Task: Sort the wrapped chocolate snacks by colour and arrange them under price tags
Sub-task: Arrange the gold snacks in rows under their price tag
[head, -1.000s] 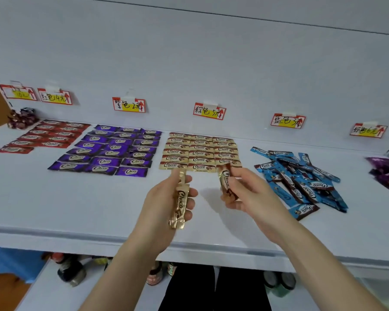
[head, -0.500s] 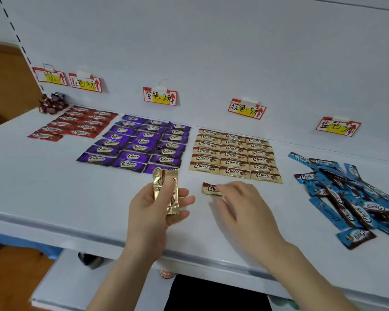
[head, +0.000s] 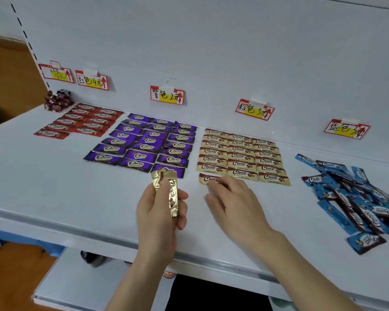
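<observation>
My left hand (head: pixel 160 212) grips gold-wrapped snacks (head: pixel 166 191) upright above the shelf (head: pixel 54 189). My right hand (head: pixel 231 198) lies with its fingers on a single gold snack (head: pixel 208 178) set flat at the front left of the gold block (head: pixel 240 156). That block lies in tidy rows under the brown price tag (head: pixel 254 110). Purple snacks (head: pixel 144 144) lie in rows under the purple tag (head: pixel 167 95). Red snacks (head: pixel 81 120) lie under the red tag (head: pixel 92 80). Blue snacks (head: pixel 355 198) form a loose heap below the blue tag (head: pixel 346 129).
A small pile of dark twisted candies (head: pixel 58 101) sits at the far left under another tag (head: pixel 56 72). The shelf's front edge (head: pixel 99 234) runs below my hands, with a lower shelf (head: pixel 76 283) beneath. A white back wall rises behind the rows.
My right hand has brought its gold snack down from the air onto the shelf at the front of the gold block. The view has shifted left.
</observation>
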